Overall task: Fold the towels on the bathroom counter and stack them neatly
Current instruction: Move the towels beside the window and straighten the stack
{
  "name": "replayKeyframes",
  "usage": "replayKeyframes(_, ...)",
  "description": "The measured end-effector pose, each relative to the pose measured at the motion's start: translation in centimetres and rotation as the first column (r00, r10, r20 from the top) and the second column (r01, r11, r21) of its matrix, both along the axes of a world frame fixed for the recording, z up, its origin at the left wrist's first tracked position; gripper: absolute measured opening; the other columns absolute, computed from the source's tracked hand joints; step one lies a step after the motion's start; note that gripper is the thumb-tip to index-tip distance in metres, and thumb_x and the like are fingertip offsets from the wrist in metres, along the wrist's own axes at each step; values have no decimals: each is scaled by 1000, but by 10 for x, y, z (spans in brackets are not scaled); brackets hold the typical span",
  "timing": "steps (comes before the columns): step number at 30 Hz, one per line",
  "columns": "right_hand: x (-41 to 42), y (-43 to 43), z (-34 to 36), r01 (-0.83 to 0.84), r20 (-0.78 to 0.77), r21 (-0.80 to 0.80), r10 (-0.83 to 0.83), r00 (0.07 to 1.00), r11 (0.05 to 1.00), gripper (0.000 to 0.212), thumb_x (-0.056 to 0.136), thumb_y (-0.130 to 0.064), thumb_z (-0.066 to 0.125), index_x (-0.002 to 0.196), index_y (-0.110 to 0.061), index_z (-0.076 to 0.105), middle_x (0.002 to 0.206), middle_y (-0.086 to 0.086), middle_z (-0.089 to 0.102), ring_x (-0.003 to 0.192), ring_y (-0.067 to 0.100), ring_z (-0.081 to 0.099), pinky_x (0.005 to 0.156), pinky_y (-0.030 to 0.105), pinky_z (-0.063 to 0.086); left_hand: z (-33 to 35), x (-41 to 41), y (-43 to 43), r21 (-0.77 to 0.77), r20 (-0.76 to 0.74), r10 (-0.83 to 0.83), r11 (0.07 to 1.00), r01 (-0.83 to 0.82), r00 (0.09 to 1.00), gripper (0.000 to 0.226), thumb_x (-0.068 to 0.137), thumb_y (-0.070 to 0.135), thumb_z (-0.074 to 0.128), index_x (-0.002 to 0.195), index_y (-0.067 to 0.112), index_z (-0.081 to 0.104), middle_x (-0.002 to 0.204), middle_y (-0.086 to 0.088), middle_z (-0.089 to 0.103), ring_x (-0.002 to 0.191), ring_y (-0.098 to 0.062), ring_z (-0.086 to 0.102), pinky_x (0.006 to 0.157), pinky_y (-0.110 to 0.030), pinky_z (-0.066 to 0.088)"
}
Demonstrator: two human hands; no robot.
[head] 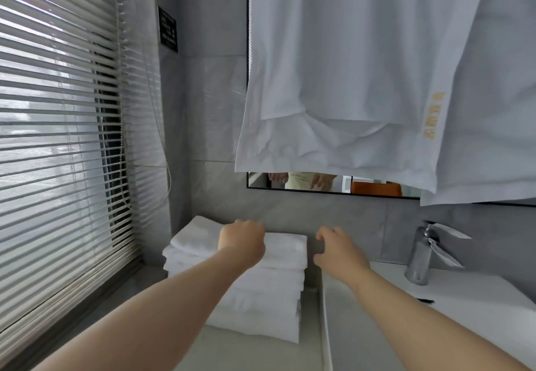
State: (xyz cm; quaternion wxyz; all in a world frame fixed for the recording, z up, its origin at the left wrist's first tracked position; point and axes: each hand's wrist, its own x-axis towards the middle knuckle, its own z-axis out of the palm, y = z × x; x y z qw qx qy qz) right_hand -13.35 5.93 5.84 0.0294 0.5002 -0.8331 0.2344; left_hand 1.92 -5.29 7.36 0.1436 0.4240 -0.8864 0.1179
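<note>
one stack of folded towels [275,298] beside sink [464,295]; left hand [243,242] atop.

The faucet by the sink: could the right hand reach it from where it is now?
Probably yes. The right hand hovers beside the towel stack, holding nothing, and nothing stands between it and the faucet to its right.

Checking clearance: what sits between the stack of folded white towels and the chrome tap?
Head view: the right hand, loosely curled and holding nothing, hangs there over the left edge of the white basin.
</note>
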Motion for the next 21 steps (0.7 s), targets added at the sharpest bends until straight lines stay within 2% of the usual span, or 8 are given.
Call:
replayKeyframes(4, 1, 35, -4, 55, 6, 8, -55, 998, 998, 32, 90, -25, 51, 121, -20, 46, 123, 0, 47, 105, 21, 51, 79, 31, 44, -7, -14, 25, 39, 10, -120, 992, 120, 993, 21, 93, 18, 41, 111, 14, 50, 114, -5, 57, 106, -26, 52, 67, -31, 35)
replayKeyframes(7, -3, 68, -16, 141, -7, 41, -141, 990, 989, 32, 89, -27, 49, 121, -20, 46, 126, 1, 48, 111, 23, 49, 78, 31, 38, -22, -30, 49, 71, 45, -217, 974, 214, 975, 29, 95, 23, 39, 122, 16, 48, 120, -4, 55, 108, -26, 53, 74, -31, 38)
replayKeyframes(10, -14, 109, -31, 218, 18, 78, -220, 975, 973, 34, 90, -27, 49, 123, -21, 45, 129, 0, 46, 114, 23, 46, 81, 31, 39, -34, -52, 81, 92, 74, -302, 951, 295, 950, 28, 94, 25, 40, 120, 17, 49, 117, -5, 57, 106, -26, 55, 73, -31, 39)
replayKeyframes(13, -32, 153, -41, 275, 49, 102, -281, 959, 956, 35, 90, -26, 49, 125, -20, 45, 130, 1, 45, 114, 22, 46, 84, 31, 41, -38, -73, 118, 128, 41, -353, 930, 345, 935, 29, 93, 25, 43, 120, 19, 50, 119, -4, 56, 106, -26, 55, 73, -30, 38)
replayKeyframes(17, -64, 205, -42, 315, 78, 81, -321, 944, 946, 34, 90, -24, 47, 124, -21, 45, 128, 2, 45, 109, 22, 49, 77, 28, 39, -40, -105, 172, 152, 20, -460, 879, 452, 888, 34, 95, 28, 42, 127, 19, 46, 124, -4, 54, 109, -25, 53, 79, -31, 41)
replayKeyframes(21, -99, 263, -46, 305, 64, 99, -311, 948, 947, 34, 92, -27, 48, 125, -20, 44, 128, 1, 45, 106, 21, 51, 73, 27, 38, -41, -150, 233, 160, -17, -459, 876, 456, 888, 33, 94, 27, 43, 125, 19, 48, 123, -4, 55, 111, -26, 53, 84, -32, 42)
